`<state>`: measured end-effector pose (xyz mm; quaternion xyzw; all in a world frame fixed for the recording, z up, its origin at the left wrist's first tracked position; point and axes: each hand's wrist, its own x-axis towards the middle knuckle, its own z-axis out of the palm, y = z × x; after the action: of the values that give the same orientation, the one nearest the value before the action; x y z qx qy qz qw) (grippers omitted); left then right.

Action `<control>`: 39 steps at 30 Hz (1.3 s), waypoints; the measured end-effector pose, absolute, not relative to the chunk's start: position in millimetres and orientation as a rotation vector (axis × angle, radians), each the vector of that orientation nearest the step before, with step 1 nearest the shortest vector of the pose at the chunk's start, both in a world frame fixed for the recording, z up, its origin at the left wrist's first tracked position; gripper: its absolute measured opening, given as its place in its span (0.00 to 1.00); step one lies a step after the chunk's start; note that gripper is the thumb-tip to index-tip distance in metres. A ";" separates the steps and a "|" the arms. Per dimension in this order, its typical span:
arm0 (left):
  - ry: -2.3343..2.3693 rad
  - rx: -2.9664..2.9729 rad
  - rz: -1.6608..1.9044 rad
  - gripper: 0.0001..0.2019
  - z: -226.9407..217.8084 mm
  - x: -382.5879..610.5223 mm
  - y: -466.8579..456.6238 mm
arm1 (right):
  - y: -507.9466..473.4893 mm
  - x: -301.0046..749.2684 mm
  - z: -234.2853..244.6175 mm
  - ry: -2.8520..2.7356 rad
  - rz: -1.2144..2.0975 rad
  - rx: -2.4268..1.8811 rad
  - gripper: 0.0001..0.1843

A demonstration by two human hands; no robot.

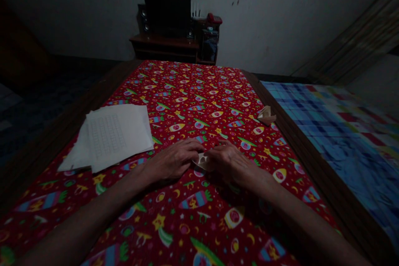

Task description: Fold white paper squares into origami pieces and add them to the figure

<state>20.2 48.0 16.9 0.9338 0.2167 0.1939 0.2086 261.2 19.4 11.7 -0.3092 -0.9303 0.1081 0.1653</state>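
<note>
Between my two hands is a small piece of folded paper (202, 161), pale with some darker marks on it. My left hand (174, 158) pinches its left side, fingers bent and pressed together. On the other side my right hand (232, 161) has its fingers closed over the right end and hides that part. Both hands rest low over the red patterned tablecloth (193, 224). The exact shape of the fold is too dim and too covered to make out.
To the left lies a stack of white paper sheets (124, 133), the top one with a printed grid. A folded brown paper piece (266, 115) sits near the right edge. Beyond the table stand a dark monitor (167, 13) and a red telephone (213, 18).
</note>
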 end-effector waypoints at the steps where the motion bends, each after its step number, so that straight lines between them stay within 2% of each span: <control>1: 0.597 2.603 0.539 0.11 18.4 20.5 47.6 | 22.2 257.9 11.9 -2.685 0.286 -0.910 0.10; 4: 0.600 2.622 0.543 0.10 21.4 21.0 47.2 | 28.5 247.2 15.7 -2.774 0.223 -0.984 0.06; 10: 0.625 2.652 0.525 0.11 21.2 20.6 46.0 | 26.4 241.1 30.4 -2.794 0.196 -1.073 0.07; 15: 0.713 2.592 0.789 0.30 21.6 17.2 50.8 | 34.4 260.3 49.8 -2.597 0.141 -1.326 0.09; 18: 0.774 2.547 0.888 0.34 16.3 15.3 54.8 | 51.2 284.3 57.3 -2.410 0.116 -1.650 0.12; 22: 0.796 2.542 0.825 0.33 -0.1 17.6 52.9 | 83.1 321.2 62.5 -2.271 0.025 -1.926 0.18; 28: 0.725 2.708 0.683 0.18 -13.2 22.9 48.0 | 125.5 353.6 70.9 -2.142 -0.188 -2.330 0.18; 39: 0.724 2.711 0.696 0.17 -14.3 22.6 49.0 | 143.0 341.8 62.0 -2.128 -0.388 -2.464 0.18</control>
<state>22.6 49.0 -14.3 0.9304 0.2484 0.2389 0.1247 341.8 143.0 62.0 -0.7497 -0.6476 -0.1180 -0.0684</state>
